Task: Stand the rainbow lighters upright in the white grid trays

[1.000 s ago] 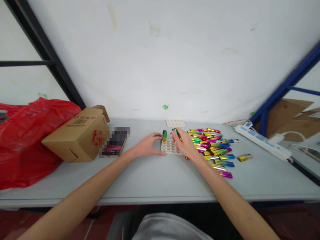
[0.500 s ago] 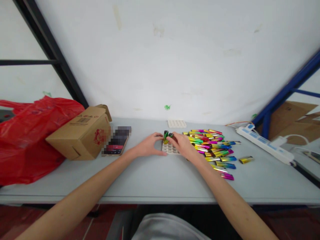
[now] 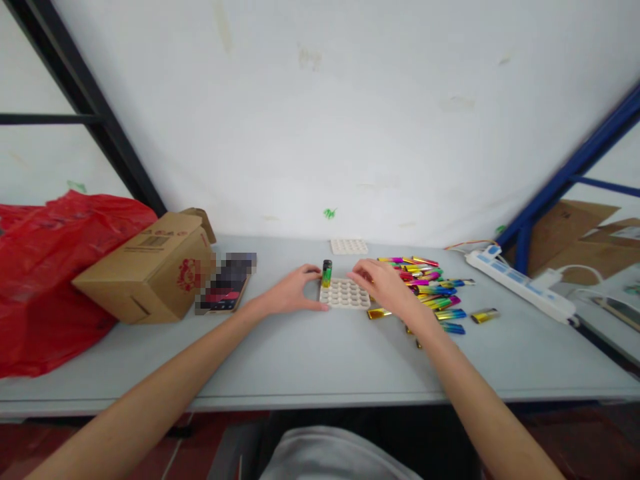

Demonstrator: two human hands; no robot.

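A white tray [image 3: 345, 294] with round sockets lies on the grey table [image 3: 320, 360]. One green and yellow lighter [image 3: 327, 273] stands upright in the tray's far left corner. My left hand [image 3: 294, 291] grips the tray's left edge between thumb and fingers. My right hand [image 3: 384, 287] hovers just right of the tray with loosely stretched fingers and nothing visible in it. It hangs over the near edge of a pile of several shiny multicoloured lighters [image 3: 433, 287]. A gold lighter [image 3: 379, 313] lies by the tray's near right corner.
A second white tray [image 3: 349, 245] lies by the wall. A cardboard box [image 3: 150, 270], a phone [image 3: 227, 287] and a red plastic bag [image 3: 45, 267] are on the left. On the right are a lone gold lighter [image 3: 484, 315] and a power strip [image 3: 520, 283].
My right hand held a lighter at the tray's far left corner and has drawn back to the right over the pile. The left hand has stayed on the tray.
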